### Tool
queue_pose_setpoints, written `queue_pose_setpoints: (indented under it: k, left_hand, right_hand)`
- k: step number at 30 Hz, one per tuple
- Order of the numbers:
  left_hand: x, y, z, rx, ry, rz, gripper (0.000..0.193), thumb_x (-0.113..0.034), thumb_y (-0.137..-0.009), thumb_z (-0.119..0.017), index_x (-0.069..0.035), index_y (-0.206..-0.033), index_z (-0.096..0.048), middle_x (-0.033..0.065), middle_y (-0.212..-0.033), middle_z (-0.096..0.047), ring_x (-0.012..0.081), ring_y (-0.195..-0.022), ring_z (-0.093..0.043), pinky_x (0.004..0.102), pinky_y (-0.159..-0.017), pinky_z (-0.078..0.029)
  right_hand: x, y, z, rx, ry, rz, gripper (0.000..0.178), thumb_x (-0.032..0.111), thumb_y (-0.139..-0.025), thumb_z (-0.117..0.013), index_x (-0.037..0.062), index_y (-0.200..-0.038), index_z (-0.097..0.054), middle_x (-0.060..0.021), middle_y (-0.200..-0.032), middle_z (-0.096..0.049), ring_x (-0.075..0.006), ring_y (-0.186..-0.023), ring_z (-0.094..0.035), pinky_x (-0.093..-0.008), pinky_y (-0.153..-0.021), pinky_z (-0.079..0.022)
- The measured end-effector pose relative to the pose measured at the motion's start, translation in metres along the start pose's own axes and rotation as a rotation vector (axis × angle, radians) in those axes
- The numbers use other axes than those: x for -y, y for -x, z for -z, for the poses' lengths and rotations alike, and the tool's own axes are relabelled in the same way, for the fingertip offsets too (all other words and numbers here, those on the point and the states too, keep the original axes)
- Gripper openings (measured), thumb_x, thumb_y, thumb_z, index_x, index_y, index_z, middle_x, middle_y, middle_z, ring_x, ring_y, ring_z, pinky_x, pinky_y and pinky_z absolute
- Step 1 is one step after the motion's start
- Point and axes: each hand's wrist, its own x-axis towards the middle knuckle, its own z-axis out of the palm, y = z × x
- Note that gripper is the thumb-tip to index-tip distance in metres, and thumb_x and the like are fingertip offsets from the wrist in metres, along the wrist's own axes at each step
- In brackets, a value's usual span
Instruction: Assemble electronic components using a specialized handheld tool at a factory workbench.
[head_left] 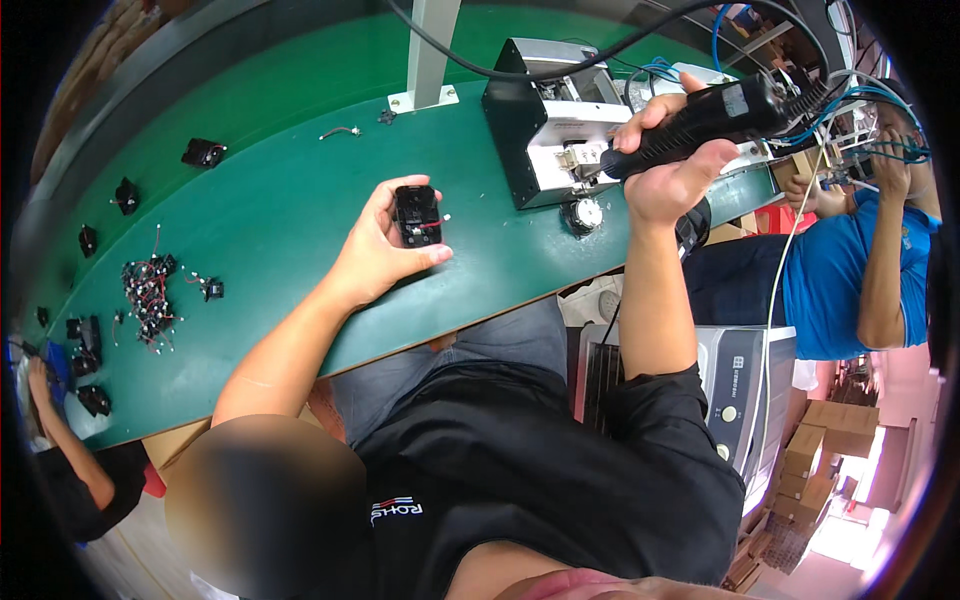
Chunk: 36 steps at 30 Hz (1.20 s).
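Left hand (375, 252) was partly curled, thumb and fingers closed about the edges of a small black housing (417, 212), held over the green desk (290, 210); whether the housing rested on the desk could not be told; a short lead with a pale end (446, 217) stuck out at its right side; right hand (662, 190) was wrapped round a black power screwdriver (700, 125), its tip at the front of a black-and-silver machine (553, 135), contact there unconfirmed; a cluster of small wired parts (150, 300) lay on the desk, well left of the housing; the housing was judged light, stiff and probably somewhat slippery, its lead being the fragile point; hold was best taken by the long side edges, clear of the lead; the screwdriver was judged heavier, best gripped round its barrel.
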Motion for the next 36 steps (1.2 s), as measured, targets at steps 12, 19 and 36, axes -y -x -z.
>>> queue_pose_setpoints:
  k: [12,19,36]
  left_hand:
    - [0.023,0.012,-0.012,0.127,-0.394,-0.251,0.082,-0.018,-0.063,-0.095,-0.008,-0.124,-0.042,0.0138,-0.128,-0.057,0.0216,-0.115,-0.057,0.0366,-0.1,-0.047]
    - [0.017,0.014,-0.015,-0.036,-0.811,-0.466,0.079,-0.029,-0.058,-0.097,-0.005,-0.118,-0.05,0.0123,-0.11,-0.054,0.0297,-0.109,-0.055,0.0411,-0.095,-0.047]
    - [0.01,0.019,-0.021,0.003,-0.837,-0.352,0.083,-0.035,-0.058,-0.095,-0.003,-0.117,-0.047,0.0147,-0.108,-0.054,0.0333,-0.107,-0.055,0.0432,-0.095,-0.04]
  right_hand:
    - [-0.002,-0.021,0.003,0.127,-0.019,-0.261,0.097,0.087,-0.086,-0.031,0.0026,-0.131,-0.048,-0.004,-0.067,-0.048,-0.0139,-0.05,-0.044,-0.0315,-0.05,-0.04]
    - [0.022,0.009,-0.022,0.015,-0.195,-0.309,0.095,0.084,-0.088,-0.028,0.002,-0.134,-0.045,-0.005,-0.068,-0.05,-0.0159,-0.051,-0.047,-0.0329,-0.05,-0.044]
    - [0.017,0.09,-0.099,0.23,-0.535,-0.328,0.11,0.092,-0.076,-0.038,0.0022,-0.14,-0.041,-0.0092,-0.071,-0.056,-0.0183,-0.053,-0.055,-0.034,-0.051,-0.048]
